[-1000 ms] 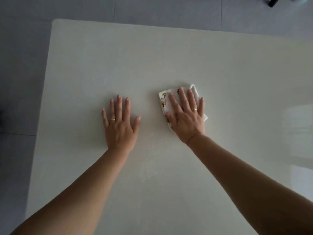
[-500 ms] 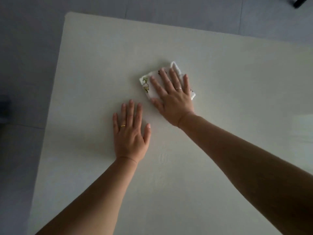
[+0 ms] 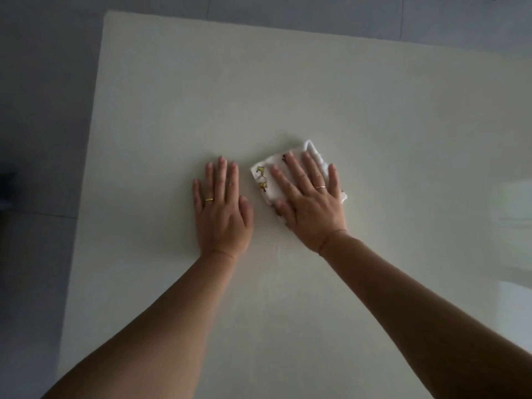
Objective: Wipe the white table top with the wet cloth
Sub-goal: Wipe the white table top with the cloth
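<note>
The white table top (image 3: 288,82) fills most of the view. A folded white cloth (image 3: 263,180) with small yellow prints lies near its middle. My right hand (image 3: 309,203) presses flat on the cloth with straight, spread fingers and covers most of it. My left hand (image 3: 221,208) rests flat on the bare table just left of the cloth, fingers straight, holding nothing. Each hand wears a ring.
Grey tiled floor (image 3: 40,110) lies beyond the table's left and far edges. The left edge runs close to my left arm. A bright reflection (image 3: 512,203) sits on the table at the right. Faint wet streaks (image 3: 276,272) show between my forearms.
My right hand slid the cloth away from me and to the left, then back toward me to lie beside my left hand. The left hand stayed flat on the table.
</note>
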A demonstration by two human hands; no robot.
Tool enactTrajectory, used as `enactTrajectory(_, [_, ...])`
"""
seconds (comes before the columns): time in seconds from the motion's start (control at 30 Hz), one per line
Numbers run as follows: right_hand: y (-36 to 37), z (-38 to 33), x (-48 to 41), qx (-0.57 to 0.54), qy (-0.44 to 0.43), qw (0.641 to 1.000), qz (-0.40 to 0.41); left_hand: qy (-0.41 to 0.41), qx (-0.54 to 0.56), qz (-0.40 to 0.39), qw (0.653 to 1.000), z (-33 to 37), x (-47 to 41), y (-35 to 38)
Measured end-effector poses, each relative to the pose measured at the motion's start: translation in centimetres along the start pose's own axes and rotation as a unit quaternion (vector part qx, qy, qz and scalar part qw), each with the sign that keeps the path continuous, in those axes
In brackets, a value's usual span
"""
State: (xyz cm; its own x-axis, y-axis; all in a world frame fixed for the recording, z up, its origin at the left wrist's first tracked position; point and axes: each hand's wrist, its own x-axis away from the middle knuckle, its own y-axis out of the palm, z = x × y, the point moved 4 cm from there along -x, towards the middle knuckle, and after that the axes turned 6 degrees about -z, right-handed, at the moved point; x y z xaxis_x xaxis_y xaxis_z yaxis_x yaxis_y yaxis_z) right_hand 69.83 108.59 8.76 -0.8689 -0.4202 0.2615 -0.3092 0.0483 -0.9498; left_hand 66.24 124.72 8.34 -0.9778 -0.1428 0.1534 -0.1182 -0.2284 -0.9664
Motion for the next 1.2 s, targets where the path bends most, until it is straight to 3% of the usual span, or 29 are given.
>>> enactTrajectory(0.07, [-0.4, 5.7, 1.7, -0.009, 0.117, 0.993, 0.021, 0.002, 0.008, 0.001, 1.000, 0.0, 0.0, 0.1])
enactTrajectory(0.13, [-0.7, 11.1, 4.2, -0.061, 0.285, 0.956, 0.025, 0.002, 0.014, 0.005, 1.000, 0.0, 0.0, 0.1])
enactTrajectory(0.23, [-0.1, 10.0, 5.7, -0.118, 0.414, 0.902, 0.047, -0.004, 0.030, 0.006, 1.000, 0.0, 0.1, 0.1])
enactTrajectory(0.3, [1.0, 4.0, 4.9, -0.111, 0.347, 0.930, 0.046, 0.003, 0.045, 0.006, 0.999, 0.1, 0.2, -0.2])
enactTrajectory(0.4, [2.7, -4.7, 5.7, -0.050, 0.124, 0.991, 0.015, 0.023, 0.068, 0.018, 0.997, -0.5, 0.9, -1.2])
enactTrajectory(0.47, [2.5, -3.4, 6.8, -0.022, 0.043, 0.999, -0.003, 0.030, 0.062, 0.036, 0.997, -1.5, 2.5, -1.8])
enactTrajectory(0.5, [2.2, -1.2, 7.7, -0.016, 0.054, 0.998, 0.000, 0.034, 0.054, 0.039, 0.997, -2.2, 3.7, -2.0])
enactTrajectory(0.57, [1.8, 4.7, 10.1, -0.031, 0.173, 0.984, 0.004, 0.056, 0.033, 0.025, 0.998, -3.4, 6.7, -1.8])
enactTrajectory(0.63, [1.3, 9.2, 12.5, -0.087, 0.336, 0.938, 0.007, 0.076, 0.009, 0.003, 0.997, -3.9, 9.7, -1.1])
enactTrajectory(0.7, [1.5, 9.0, 12.7, -0.121, 0.440, 0.890, 0.026, 0.064, 0.004, -0.016, 0.998, -4.1, 11.6, -0.1])
enactTrajectory(0.77, [2.2, 4.8, 11.5, -0.136, 0.440, 0.887, 0.035, 0.041, 0.004, -0.027, 0.999, -4.1, 12.6, 0.7])
enactTrajectory(0.9, [4.7, -6.9, 11.4, -0.061, 0.174, 0.983, 0.015, 0.040, 0.000, -0.030, 0.999, -4.1, 12.7, 1.4])
enactTrajectory(0.97, [4.7, -6.6, 12.3, -0.023, 0.073, 0.997, -0.008, 0.042, 0.004, -0.035, 0.999, -4.3, 12.8, 1.4])
enactTrajectory(1.0, [4.4, -4.8, 12.9, -0.008, 0.066, 0.998, -0.008, 0.044, 0.002, -0.035, 0.998, -4.3, 12.9, 1.4])
enactTrajectory(1.1, [3.4, 3.5, 15.4, -0.036, 0.216, 0.976, 0.000, 0.040, -0.010, -0.037, 0.998, -4.2, 12.8, 1.6])
enactTrajectory(1.2, [3.4, 6.2, 17.1, -0.114, 0.431, 0.894, 0.027, 0.036, -0.020, -0.035, 0.999, -4.1, 12.9, 1.5])
